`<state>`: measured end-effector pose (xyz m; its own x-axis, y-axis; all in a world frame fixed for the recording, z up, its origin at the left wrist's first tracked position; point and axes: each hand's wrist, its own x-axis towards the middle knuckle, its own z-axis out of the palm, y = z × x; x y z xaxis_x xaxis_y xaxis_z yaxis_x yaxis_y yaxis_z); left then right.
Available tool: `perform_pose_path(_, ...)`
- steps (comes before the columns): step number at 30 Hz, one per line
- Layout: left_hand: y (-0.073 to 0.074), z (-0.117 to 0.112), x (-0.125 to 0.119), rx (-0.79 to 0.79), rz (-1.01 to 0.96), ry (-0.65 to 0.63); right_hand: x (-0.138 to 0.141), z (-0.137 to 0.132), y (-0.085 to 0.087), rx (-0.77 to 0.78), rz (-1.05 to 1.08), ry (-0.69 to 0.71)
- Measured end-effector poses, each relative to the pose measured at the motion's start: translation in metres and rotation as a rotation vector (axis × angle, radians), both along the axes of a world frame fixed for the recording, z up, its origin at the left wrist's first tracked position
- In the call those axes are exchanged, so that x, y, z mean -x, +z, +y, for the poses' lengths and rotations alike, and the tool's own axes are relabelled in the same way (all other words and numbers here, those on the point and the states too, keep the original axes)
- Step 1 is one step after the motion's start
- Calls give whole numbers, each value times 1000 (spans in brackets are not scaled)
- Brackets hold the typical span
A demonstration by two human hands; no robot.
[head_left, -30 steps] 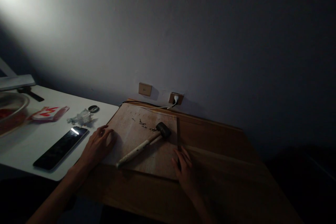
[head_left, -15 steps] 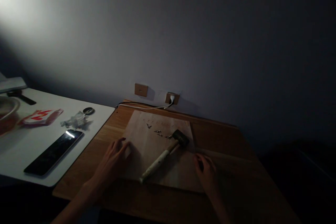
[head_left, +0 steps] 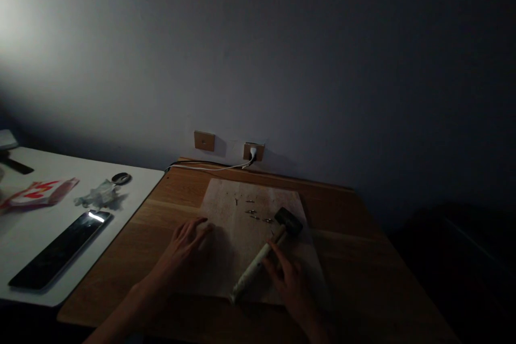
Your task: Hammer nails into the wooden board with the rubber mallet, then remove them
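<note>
A pale wooden board point(head_left: 229, 258) lies on the brown wooden table. Across its right half rests a mallet point(head_left: 252, 274) with a black head and a light handle, its head toward the far right. My right hand point(head_left: 294, 285) is at the handle's right side, fingers apart, fingertips at the handle without wrapping round it. At the board's left edge, my left hand point(head_left: 187, 242) has its fingers stretched out and holds nothing. Several small metal pieces point(head_left: 252, 212), perhaps screws or nails, lie on the board beyond the mallet; the dim light hides their exact kind.
A white table point(head_left: 133, 193) adjoins on the left, bearing a phone point(head_left: 60, 252), a red and white packet point(head_left: 40, 193), crumpled clear plastic point(head_left: 99, 194) and a dark ring-shaped object point(head_left: 121, 178). Cables point(head_left: 209, 165) run along the back to a wall socket point(head_left: 253, 151).
My right hand has moved left from the board's right edge to the mallet handle. My left hand stays by the board's left edge. The board looks slightly turned and the small metal pieces lie differently.
</note>
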<state>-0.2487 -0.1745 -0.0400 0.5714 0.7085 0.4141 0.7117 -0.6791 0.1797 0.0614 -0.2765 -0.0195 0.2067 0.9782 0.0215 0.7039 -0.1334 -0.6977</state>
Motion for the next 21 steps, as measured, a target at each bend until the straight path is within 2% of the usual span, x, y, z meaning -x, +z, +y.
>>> perform_pose_path(3,-1,-9,-23,-15,126,-252,15,6,7,66,-4,-6)
perform_pose_path(5,1,-15,-41,-1,180,-344,16,13,9,44,42,-34)
perform_pose_path(9,17,-12,-70,4,167,-375,5,14,10,-10,285,-53)
perform_pose_path(12,33,1,-90,8,145,-373,-5,2,15,-2,490,-91)
perform_pose_path(14,39,12,-104,19,175,-372,-7,-6,20,30,698,-162)
perform_pose_path(16,40,22,-120,18,207,-375,-6,-11,23,43,949,-246)
perform_pose_path(18,38,30,-136,17,218,-366,-4,-12,24,16,1109,-302)
perform_pose_path(21,33,38,-151,46,217,-356,-6,-10,20,-47,1040,-331)
